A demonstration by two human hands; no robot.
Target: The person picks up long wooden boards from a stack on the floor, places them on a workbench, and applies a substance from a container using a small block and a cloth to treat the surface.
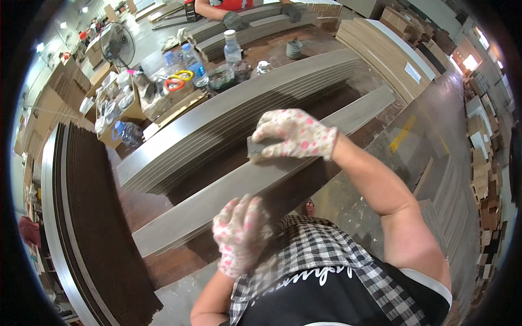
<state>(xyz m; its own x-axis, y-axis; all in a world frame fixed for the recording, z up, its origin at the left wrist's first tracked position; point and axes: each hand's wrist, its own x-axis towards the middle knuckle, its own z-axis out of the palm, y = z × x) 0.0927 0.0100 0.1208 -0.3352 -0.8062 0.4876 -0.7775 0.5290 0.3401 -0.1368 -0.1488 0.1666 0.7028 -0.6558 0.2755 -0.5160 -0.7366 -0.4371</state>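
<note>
My right hand (pixel 293 135), in a white glove with pink dots, grips a small grey sanding block (pixel 254 149) and presses it on a long grey board (pixel 209 202). The board runs slantwise across the brown work table (pixel 348 92), nearest to me. My left hand (pixel 239 231), in a matching glove, hovers by the board's near edge with loosely bent fingers slightly apart. Nothing shows in it, though its right side is blurred. Beyond the board lies a stack of similar grey boards (pixel 239 103).
More boards (pixel 92 228) stand stacked at the left, and another stack (pixel 380 54) rises at the far right. Bottles (pixel 232 49), scissors (pixel 175 84) and a box of bags (pixel 117 103) sit at the back left. Across the table, a co-worker's gloved hands (pixel 236 22) rest on boards.
</note>
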